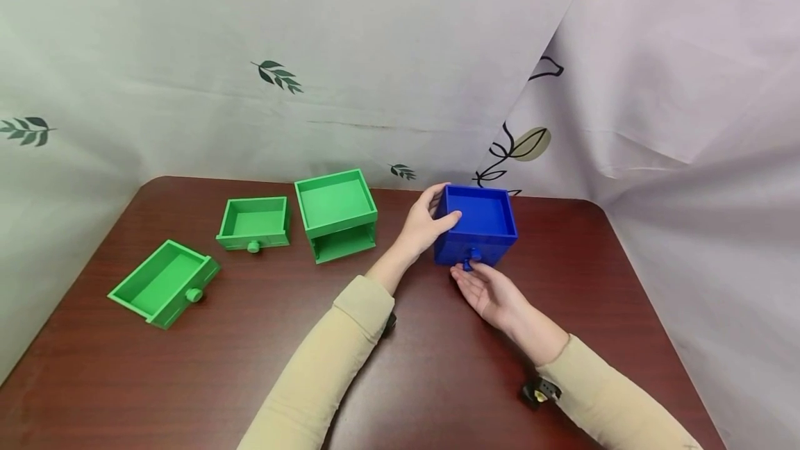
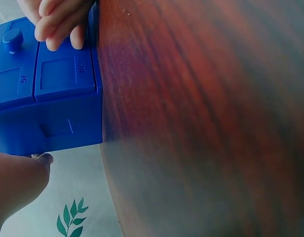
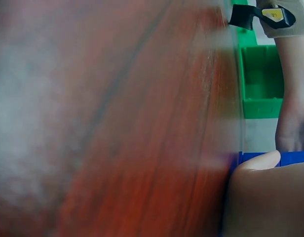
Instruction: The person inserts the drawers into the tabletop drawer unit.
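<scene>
A small blue drawer cabinet (image 1: 478,210) stands at the back right of the table, both its drawers flush in their slots. My left hand (image 1: 425,224) grips its left side, thumb over the top rim and fingers round behind. At the front, my right hand (image 1: 496,297) has its thumb and fingertips round the lower drawer's knob (image 1: 467,265). The upper knob (image 2: 13,39) is uncovered in the left wrist view, while the right fingers (image 2: 65,24) hide the lower one. In the right wrist view the right thumb (image 3: 263,161) lies against the blue cabinet.
Left of the blue cabinet stands a green cabinet frame (image 1: 337,203) with its front gaping. Two green drawers lie farther left, one at the back (image 1: 255,222) and one nearer and turned (image 1: 164,283). A patterned cloth (image 1: 350,89) hangs behind the table (image 1: 425,380).
</scene>
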Motion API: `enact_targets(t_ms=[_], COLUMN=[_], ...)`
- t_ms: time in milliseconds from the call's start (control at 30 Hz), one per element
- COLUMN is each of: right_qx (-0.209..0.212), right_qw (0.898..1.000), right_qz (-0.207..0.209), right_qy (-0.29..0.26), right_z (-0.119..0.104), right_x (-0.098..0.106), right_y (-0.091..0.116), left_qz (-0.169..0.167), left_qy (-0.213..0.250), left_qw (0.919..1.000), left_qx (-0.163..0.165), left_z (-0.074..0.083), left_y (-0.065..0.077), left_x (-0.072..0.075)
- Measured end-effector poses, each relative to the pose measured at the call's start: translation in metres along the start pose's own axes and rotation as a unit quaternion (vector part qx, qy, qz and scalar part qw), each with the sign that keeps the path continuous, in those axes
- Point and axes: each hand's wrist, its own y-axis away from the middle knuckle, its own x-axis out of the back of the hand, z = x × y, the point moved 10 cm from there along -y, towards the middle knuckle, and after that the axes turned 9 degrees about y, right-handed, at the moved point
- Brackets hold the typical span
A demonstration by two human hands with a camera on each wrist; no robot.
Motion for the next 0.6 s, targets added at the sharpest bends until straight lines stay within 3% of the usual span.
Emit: enact_targets(t_ms=[333, 600], right_qx=[-0.007, -0.002], right_qw=[0.999, 0.998], right_qz=[-0.017, 0.008], right_qy=[0.034, 0.063], right_z=[0.008, 0.01], right_x=[0.003, 0.009], right_y=[0.011, 0.02], left_qz=[-0.003, -0.016], left_qy=[-0.018, -0.092], left_qw=[0.9998, 0.9956], left_qx=[-0.001, 0.006], left_z=[-0.001, 0.007], left_y=[-0.002, -0.003], left_x=[0.001, 0.003])
